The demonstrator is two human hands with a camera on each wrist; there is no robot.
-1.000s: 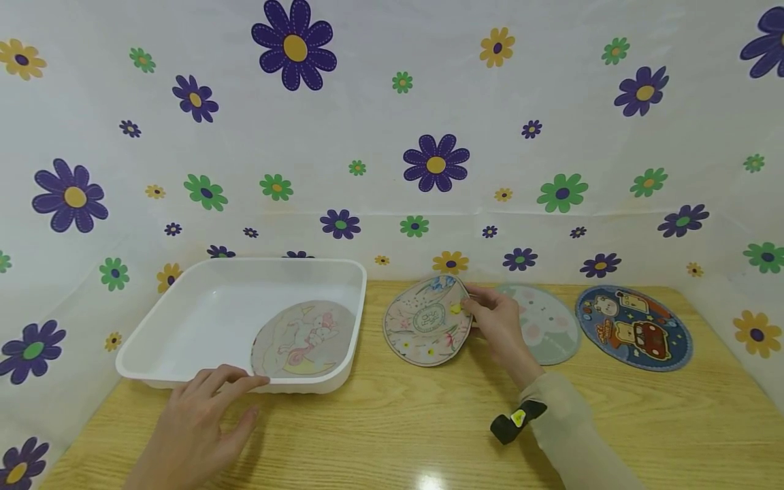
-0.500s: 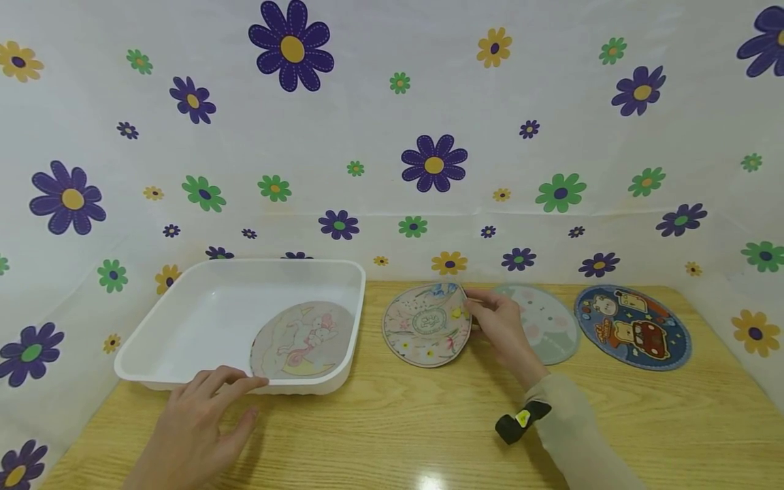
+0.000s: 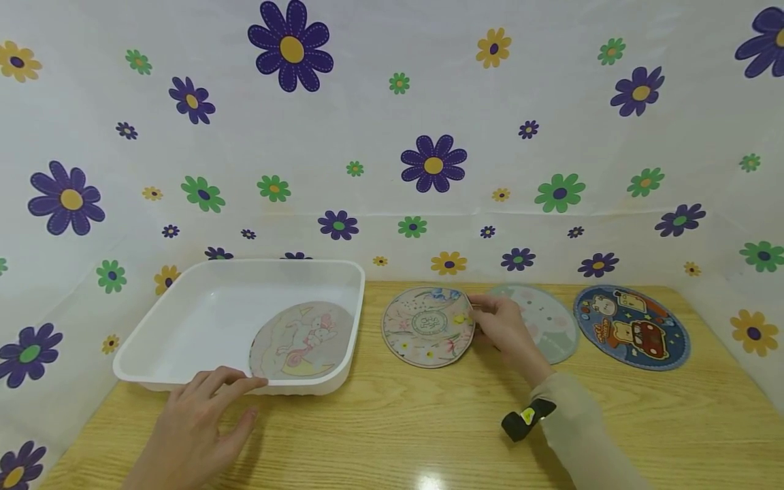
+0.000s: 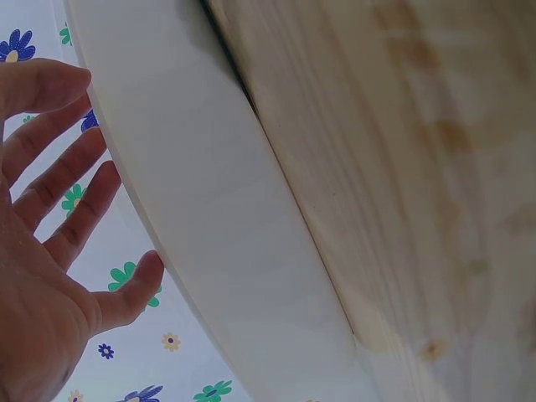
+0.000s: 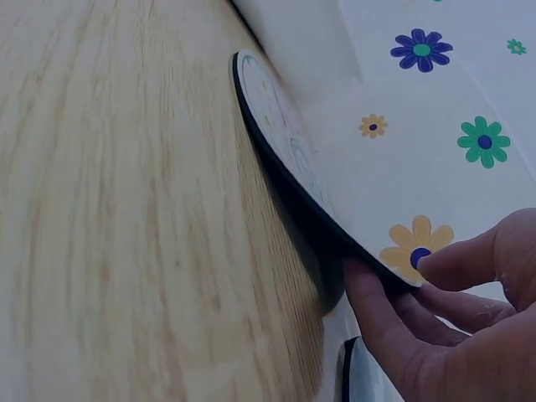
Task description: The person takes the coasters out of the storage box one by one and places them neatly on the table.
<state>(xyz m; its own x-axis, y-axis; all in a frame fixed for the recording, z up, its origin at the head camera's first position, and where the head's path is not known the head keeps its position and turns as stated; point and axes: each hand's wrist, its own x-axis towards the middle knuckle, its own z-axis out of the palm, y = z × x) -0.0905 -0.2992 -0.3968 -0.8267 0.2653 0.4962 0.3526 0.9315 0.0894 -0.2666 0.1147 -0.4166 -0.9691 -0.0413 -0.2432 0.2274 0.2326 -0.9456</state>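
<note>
My right hand (image 3: 505,327) holds the right edge of a round floral mouse pad (image 3: 422,344). In the right wrist view the fingers lie under the raised edge of the floral pad (image 5: 289,155), with the thumb over its top side; the black underside shows, tilted off the wood. A pale green mouse pad (image 3: 554,330) with an animal face lies partly behind this hand. My left hand (image 3: 196,415) rests its fingertips on the front rim of a white tray (image 3: 184,299), fingers loosely bent. Inside the tray, a pink cartoon mouse pad (image 3: 306,340) leans to the right.
A dark blue round mouse pad (image 3: 633,327) with cartoon figures lies at the far right. The wooden table (image 3: 398,429) meets a flower-printed white sheet (image 3: 367,122) at the back and sides. In the left wrist view the tray's outer wall (image 4: 209,218) stands over the wood.
The floral pad's right side has come down, and its bent edge has flattened out. My right hand has lowered slightly with it. The left hand stays at the tray rim.
</note>
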